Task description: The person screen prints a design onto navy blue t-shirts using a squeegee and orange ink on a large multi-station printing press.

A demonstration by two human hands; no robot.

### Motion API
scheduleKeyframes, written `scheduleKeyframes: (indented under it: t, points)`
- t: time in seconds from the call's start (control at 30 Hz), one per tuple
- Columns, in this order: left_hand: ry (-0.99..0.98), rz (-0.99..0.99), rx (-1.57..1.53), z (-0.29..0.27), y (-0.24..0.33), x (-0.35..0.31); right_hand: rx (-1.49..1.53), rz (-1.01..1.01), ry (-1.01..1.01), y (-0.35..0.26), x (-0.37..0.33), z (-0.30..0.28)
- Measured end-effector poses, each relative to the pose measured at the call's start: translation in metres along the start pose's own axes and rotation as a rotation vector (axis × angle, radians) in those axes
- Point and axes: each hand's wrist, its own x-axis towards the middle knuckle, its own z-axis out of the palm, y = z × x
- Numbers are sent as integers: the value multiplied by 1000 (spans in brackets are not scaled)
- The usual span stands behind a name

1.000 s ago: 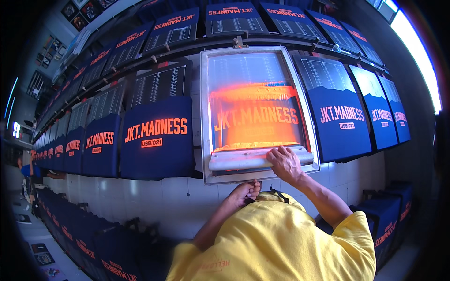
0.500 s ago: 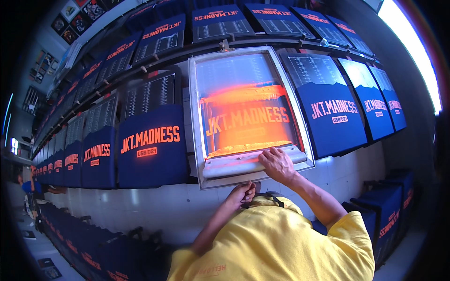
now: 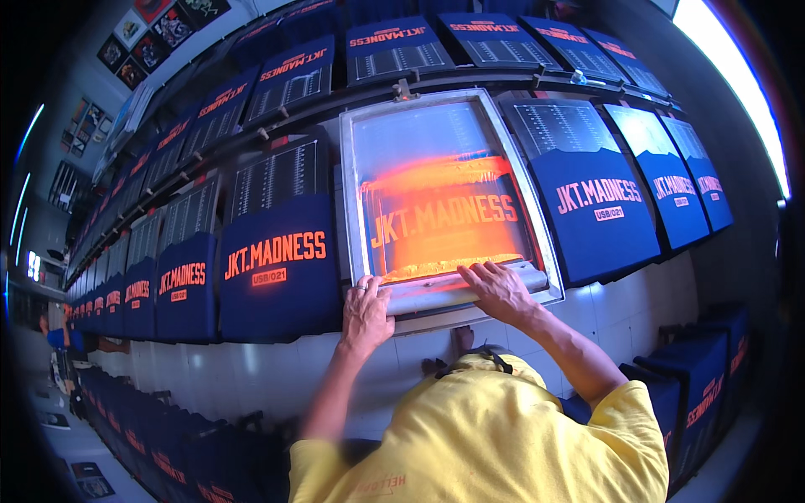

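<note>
A screen-printing frame (image 3: 350,210) with a pale rim lies over a printing board in front of me. Bright orange ink (image 3: 444,222) covers much of its mesh, and large lettering shows through. A long pale squeegee (image 3: 428,295) lies across the near end of the screen, with a thick ridge of ink along its far side. My right hand (image 3: 501,293) grips the squeegee right of its middle, fingers curled over the top. My left hand (image 3: 367,312), wearing a ring, closes over the squeegee's left end by the frame's near left corner; its thumb points inward.
Dark blue shirt panels with orange prints lie on boards to the left (image 3: 277,268) and right (image 3: 591,210). Another row (image 3: 398,46) runs behind a rail. More blue panels (image 3: 700,386) stand behind me at right. A person (image 3: 59,337) is at the far left.
My left hand has risen from below the frame's near edge and moved left onto the squeegee's left end. My right hand keeps its grip, and the squeegee has hardly moved.
</note>
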Motion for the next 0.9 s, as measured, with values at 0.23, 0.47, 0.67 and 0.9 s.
scheduleKeyframes:
  t: [0.23, 0.47, 0.67, 0.9]
  points:
    - [84, -32, -91, 25, -1, -3, -100, 209, 9, 50, -58, -22]
    - [154, -25, -117, 16, 6, 2, -24, 154, 92, 59, -65, -27]
    - [153, -14, -139, 35, 12, 1, -30, 158, 101, 64, -78, -22]
    - [114, -37, -139, 22, 30, 4, -25, 142, 134, 73, -88, -32]
